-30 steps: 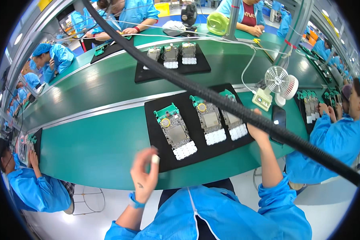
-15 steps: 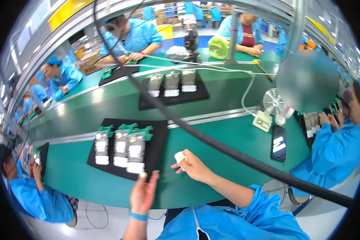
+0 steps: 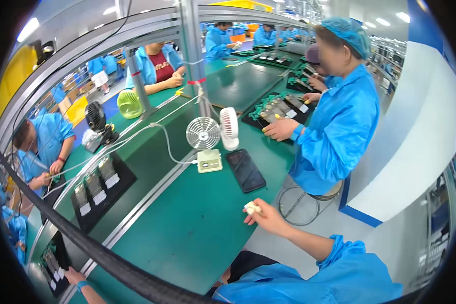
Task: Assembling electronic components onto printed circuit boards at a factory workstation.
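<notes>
My right hand [image 3: 267, 219] is raised over the table's near right edge, its fingers curled together. Pale covers like finger cots wrap the tips of its thumb and index finger; whether anything small sits between them I cannot make out. At the lower left, my left hand [image 3: 75, 277], with a blue band at the wrist, reaches to the edge of a black mat [image 3: 61, 253]. Its fingers look stretched out, with nothing visible in them. Several grey circuit-board assemblies [image 3: 50, 261] with green parts and white labels lie on that mat.
A dark phone [image 3: 245, 171] lies by a wire-caged fan [image 3: 203, 133] and a white fan [image 3: 229, 129]. A black cable [image 3: 101, 256] crosses the lower left foreground. Another black mat [image 3: 124, 168] carries three assemblies. A co-worker in blue [image 3: 339, 121] handles boards at the right.
The view has swung to the right, so the near mat now sits at the lower left. My left hand stays by that mat; my right hand is still raised with curled fingers.
</notes>
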`<act>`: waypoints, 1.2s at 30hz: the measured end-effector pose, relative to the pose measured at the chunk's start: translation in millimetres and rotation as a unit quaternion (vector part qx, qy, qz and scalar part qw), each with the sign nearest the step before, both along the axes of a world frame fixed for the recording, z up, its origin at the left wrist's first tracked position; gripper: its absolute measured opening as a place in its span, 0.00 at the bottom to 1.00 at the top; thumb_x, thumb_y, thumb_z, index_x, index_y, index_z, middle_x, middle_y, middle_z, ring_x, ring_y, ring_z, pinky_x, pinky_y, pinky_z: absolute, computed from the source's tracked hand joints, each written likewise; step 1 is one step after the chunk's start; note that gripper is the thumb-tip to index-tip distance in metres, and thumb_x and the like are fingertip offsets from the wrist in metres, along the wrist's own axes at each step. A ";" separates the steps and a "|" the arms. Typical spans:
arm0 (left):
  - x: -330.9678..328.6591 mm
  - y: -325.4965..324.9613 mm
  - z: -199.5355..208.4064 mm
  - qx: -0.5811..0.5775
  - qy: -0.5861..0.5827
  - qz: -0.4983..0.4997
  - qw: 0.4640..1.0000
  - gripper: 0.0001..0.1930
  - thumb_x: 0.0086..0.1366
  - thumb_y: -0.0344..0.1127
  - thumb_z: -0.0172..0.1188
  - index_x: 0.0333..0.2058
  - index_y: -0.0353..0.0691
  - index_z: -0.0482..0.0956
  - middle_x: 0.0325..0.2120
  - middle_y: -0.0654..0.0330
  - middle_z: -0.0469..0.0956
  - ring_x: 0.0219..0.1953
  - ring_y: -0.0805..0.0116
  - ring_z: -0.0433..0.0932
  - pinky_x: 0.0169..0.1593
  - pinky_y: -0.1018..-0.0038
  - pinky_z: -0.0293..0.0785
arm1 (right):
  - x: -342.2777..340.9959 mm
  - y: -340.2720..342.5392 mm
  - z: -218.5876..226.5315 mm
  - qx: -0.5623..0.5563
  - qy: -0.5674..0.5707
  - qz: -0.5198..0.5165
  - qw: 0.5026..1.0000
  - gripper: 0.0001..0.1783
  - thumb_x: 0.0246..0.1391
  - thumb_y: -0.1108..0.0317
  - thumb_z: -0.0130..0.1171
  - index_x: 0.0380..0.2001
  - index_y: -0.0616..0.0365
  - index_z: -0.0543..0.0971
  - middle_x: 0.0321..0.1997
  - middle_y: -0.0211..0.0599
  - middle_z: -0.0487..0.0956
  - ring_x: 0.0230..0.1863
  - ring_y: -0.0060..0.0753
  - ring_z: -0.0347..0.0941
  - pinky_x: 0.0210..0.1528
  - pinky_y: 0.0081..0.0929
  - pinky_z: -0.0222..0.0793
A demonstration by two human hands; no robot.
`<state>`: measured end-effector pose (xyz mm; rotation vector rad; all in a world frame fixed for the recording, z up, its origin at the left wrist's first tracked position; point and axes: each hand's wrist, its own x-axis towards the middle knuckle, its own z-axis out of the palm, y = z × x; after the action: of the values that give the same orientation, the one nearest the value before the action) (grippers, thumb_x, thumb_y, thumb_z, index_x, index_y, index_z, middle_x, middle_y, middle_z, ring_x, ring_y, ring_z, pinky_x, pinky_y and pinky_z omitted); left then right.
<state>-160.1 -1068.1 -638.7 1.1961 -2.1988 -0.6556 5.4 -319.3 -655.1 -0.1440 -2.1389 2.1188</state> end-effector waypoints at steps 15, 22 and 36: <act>122.0 320.5 5.3 -0.294 -0.052 -0.527 0.795 0.23 0.65 0.40 0.51 0.50 0.25 0.69 0.54 0.32 0.61 0.58 0.34 0.59 0.61 0.54 0.56 | -83.4 -185.0 19.5 0.461 0.318 0.179 0.809 0.11 0.47 0.69 0.53 0.34 0.62 0.70 0.37 0.40 0.68 0.41 0.39 0.62 0.43 0.33 0.61; 144.5 384.4 36.2 -0.168 -0.005 -0.637 0.752 0.25 0.63 0.39 0.55 0.54 0.28 0.66 0.56 0.37 0.62 0.58 0.37 0.59 0.61 0.56 0.56 | -113.4 -240.6 -7.5 0.407 0.356 0.153 0.827 0.09 0.45 0.69 0.54 0.30 0.60 0.69 0.35 0.38 0.66 0.40 0.37 0.63 0.39 0.33 0.61; 123.8 344.8 16.5 -0.131 0.037 -0.673 0.727 0.17 0.58 0.34 0.59 0.44 0.32 0.75 0.52 0.46 0.70 0.58 0.53 0.65 0.60 0.59 0.60 | -116.9 -232.3 -5.9 0.301 0.357 0.206 0.860 0.09 0.46 0.68 0.54 0.29 0.58 0.67 0.32 0.37 0.65 0.35 0.38 0.63 0.37 0.33 0.58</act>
<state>-36.3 -723.2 -622.3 -0.7907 -2.6694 -0.7896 -111.6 -551.6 -661.0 1.0612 -2.2840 1.1888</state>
